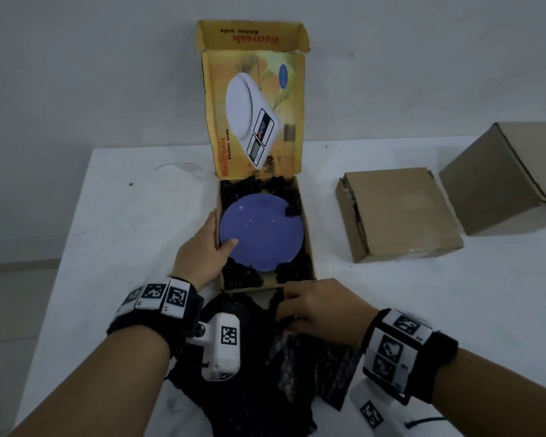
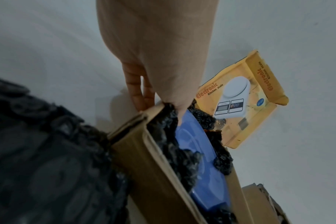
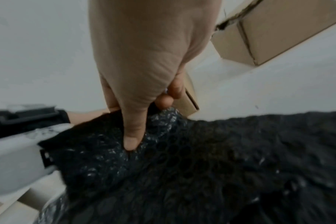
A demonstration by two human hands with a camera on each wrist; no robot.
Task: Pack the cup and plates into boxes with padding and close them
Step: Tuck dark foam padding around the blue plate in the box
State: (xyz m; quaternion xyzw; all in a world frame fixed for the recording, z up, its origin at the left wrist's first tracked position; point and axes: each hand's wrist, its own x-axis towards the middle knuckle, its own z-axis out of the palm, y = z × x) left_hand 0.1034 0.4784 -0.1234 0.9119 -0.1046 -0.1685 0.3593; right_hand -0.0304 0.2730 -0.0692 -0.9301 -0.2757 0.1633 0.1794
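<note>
Currently your left hand (image 1: pixel 202 247) is gripping the left wall of the open kitchen-scale box (image 1: pixel 309 247): the thumb is lying inside across the rim of the blue plate (image 1: pixel 262 231), and the fingers are running down the outside of the cardboard, as the left wrist view is showing. The plate is lying flat in the box, on the white table (image 1: pixel 123 216) just beyond your hands, with black bubble wrap padding (image 1: pixel 243 275) bunching around it at the near and far ends; one small clump is overlapping the plate's far right edge. The printed yellow lid (image 1: pixel 256 115) is standing upright at the far side, its top flap folding toward you.

Your right hand (image 1: pixel 319 307) is pinching a loose sheet of black bubble wrap (image 1: pixel 300 351) lying at the near edge of the table, just in front of the box. In the right wrist view the thumb is pressing into the sheet while the curled fingers are closing on a fold of it, so the grip is narrow and holding the wrap.

To the right, well apart from the open box, a flat brown cardboard box (image 1: pixel 401 212) is lying closed, and a taller brown carton (image 1: pixel 505 178) is sitting just beyond it on the far right. Whether either is holding anything, you cannot tell. No cup is showing in any view.
</note>
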